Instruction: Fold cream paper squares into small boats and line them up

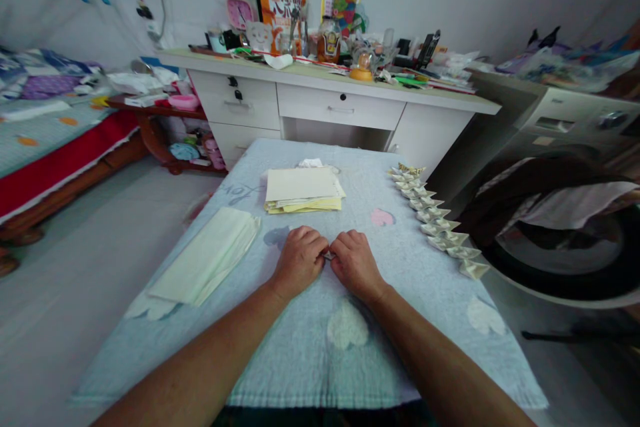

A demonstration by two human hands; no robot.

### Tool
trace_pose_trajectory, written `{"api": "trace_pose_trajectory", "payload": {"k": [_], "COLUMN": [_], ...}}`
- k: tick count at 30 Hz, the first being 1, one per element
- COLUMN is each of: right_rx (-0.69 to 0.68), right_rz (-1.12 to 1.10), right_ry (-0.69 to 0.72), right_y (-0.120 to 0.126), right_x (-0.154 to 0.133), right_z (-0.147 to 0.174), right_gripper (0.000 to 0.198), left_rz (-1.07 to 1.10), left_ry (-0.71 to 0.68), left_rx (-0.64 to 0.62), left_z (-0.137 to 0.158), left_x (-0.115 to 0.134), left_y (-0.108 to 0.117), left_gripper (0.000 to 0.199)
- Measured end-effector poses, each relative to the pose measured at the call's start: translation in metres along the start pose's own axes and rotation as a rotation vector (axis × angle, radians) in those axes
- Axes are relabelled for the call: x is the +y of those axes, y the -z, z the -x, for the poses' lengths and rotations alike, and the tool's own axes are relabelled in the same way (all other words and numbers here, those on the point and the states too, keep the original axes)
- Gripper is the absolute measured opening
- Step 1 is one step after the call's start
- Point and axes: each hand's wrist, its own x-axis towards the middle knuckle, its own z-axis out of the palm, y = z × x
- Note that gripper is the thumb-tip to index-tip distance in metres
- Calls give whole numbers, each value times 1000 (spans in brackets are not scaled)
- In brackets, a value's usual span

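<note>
Both hands meet over the middle of a cloth-covered table (300, 353). My left hand (302, 256) and my right hand (354, 263) are closed, with fingertips pinching a small piece of folded paper (329, 255) between them. Most of that paper is hidden by the fingers. Just beyond the hands lies a stack of cream and yellow paper sheets (303, 185). To the left rests a pile of pale paper sheets (205, 257). Along the right side runs a row of several folded paper boats (434, 215), set one behind another.
A white desk (340, 107) crowded with jars, a pink clock (240, 13) and an orange bag (283, 0) stands behind the table. At right is a washing machine (565, 113) with cloth hanging from its door opening. A bed (55, 127) is at left.
</note>
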Motion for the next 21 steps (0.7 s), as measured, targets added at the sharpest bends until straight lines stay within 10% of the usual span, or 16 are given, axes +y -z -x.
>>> {"api": "trace_pose_trajectory", "payload": {"k": [21], "right_rx": [-125], "right_rz": [-271], "right_ry": [40], "right_y": [7], "right_x": [14], "right_z": [12], "right_gripper": [11], "left_rz": [71], "left_ry": [-118], "left_rx": [-123], "left_z": [14], "left_x": [-7], "left_y": [6], "left_gripper": [10]}}
